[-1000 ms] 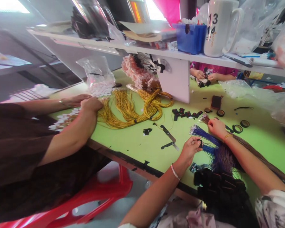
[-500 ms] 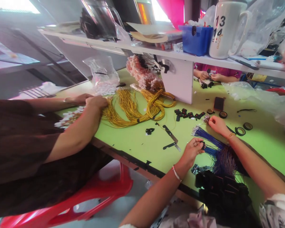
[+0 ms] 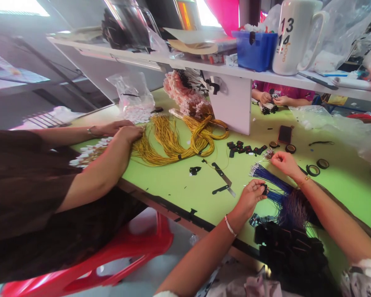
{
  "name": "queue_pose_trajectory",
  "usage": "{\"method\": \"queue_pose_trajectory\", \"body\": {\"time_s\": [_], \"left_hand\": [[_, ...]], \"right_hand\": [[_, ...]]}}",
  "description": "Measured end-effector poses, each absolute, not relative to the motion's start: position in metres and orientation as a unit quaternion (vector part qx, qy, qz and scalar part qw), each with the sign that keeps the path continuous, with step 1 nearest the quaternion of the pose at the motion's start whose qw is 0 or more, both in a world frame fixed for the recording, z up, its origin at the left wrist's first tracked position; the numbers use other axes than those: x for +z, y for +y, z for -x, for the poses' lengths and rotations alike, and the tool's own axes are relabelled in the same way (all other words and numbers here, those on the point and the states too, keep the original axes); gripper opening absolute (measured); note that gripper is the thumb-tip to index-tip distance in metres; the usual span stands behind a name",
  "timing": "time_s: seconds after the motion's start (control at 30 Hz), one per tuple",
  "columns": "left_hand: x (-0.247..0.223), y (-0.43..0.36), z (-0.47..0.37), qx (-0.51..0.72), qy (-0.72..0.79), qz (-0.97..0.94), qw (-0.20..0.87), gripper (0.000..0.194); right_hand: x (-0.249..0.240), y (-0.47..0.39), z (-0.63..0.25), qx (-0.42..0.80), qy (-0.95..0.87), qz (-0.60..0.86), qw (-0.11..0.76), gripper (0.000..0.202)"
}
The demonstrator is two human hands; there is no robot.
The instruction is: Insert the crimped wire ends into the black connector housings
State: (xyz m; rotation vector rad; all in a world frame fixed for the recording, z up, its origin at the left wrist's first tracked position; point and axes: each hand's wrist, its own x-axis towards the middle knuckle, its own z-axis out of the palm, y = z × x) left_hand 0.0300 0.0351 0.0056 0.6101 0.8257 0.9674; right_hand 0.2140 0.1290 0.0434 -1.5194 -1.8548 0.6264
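Between the thumb and fingers of my left hand (image 3: 252, 195) is a small black plastic connector housing (image 3: 264, 189), held above the blue wires. My right hand (image 3: 285, 163) is pinched at the tips beside the metal-ended brown wires (image 3: 268, 154), and a thin wire seems to run left from its fingers. A bundle of blue wires (image 3: 273, 180) with silvery terminals lies between my hands. Below them, a pile of black housings (image 3: 292, 251) rests at the table's near edge, with some metal-ended pieces (image 3: 261, 220) beside it.
Left of me, a co-worker's hands (image 3: 126, 133) are at yellow wire bundles (image 3: 173, 154). A box cutter (image 3: 221, 174), loose black housings (image 3: 245, 149) and black tape rolls (image 3: 313, 170) lie on the green table. Across it, another person's hands (image 3: 273, 99) show under the shelf (image 3: 204, 66).
My right hand has shifted very slightly, and a thin wire now shows left of its fingertips. My left hand keeps the black housing almost in place. The co-worker's hands have moved a little to the right.
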Motion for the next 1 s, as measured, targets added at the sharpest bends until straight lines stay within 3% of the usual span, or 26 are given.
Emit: {"method": "queue_pose_trajectory", "body": {"time_s": [0.23,0.53,1.0], "left_hand": [[0.001,0.037,-0.032,0.455,0.339,-0.222,0.793,0.03],[-0.007,0.039,-0.033,0.457,0.33,-0.214,0.798,0.024],[0.0,0.031,-0.035,0.462,0.378,-0.284,0.75,0.033]], "right_hand": [[0.043,0.06,-0.198,0.327,-0.7,0.533,0.346,0.01],[0.026,0.039,-0.198,0.269,-0.731,0.539,0.321,0.007],[0.03,0.034,-0.186,0.253,-0.734,0.556,0.295,0.012]]}}
